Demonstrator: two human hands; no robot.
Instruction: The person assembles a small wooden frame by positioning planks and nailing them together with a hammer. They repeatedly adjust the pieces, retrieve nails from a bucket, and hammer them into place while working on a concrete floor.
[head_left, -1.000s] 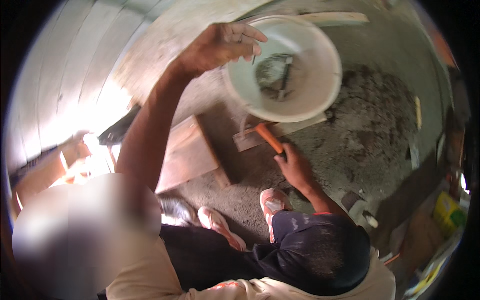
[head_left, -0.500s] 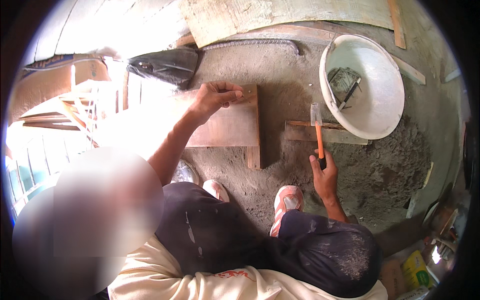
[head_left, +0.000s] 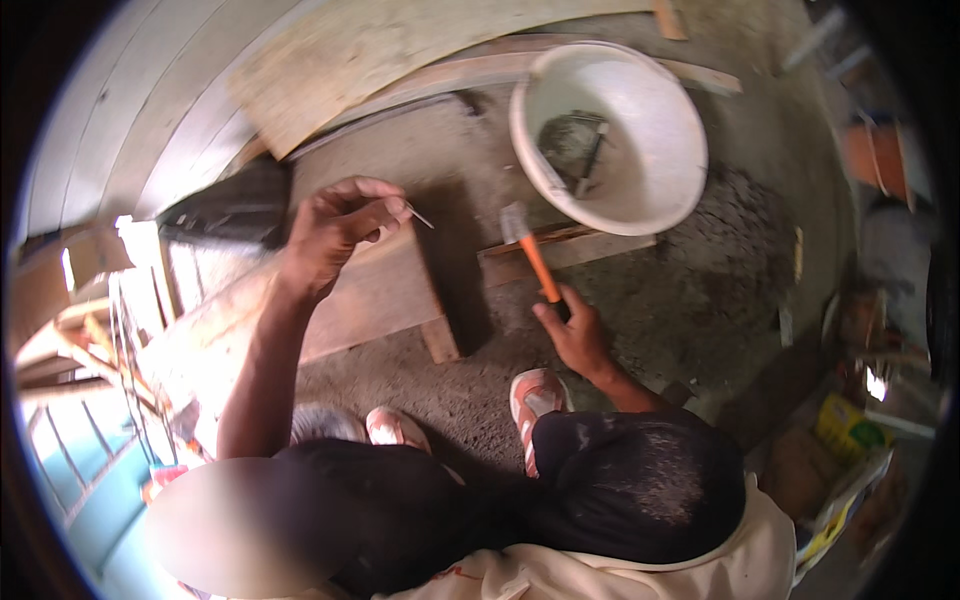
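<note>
Between the thumb and fingertips of my left hand (head_left: 335,235) is a thin metal nail (head_left: 424,218), its free end pointing right and downward. That hand is over a low wooden bench (head_left: 375,305), near its right end. My right hand (head_left: 582,338) grips the dark end of a hammer (head_left: 537,265) with an orange handle. The metal head is pointed away from me, close to a short wooden board (head_left: 590,258) lying on the ground.
A large white tub (head_left: 665,150) stands beyond the hammer, with nails and a dark stick inside. Rough grey rubble (head_left: 740,240) lies at its right. Planks (head_left: 450,75) lie along the far wall, and a black bag (head_left: 228,208) sits far left. A yellow package (head_left: 845,425) is at right.
The whole view has turned, shifting the bench and tub leftward. My left hand has risen from the bench top, and the nail shows plainly. The hammer stays in my right hand.
</note>
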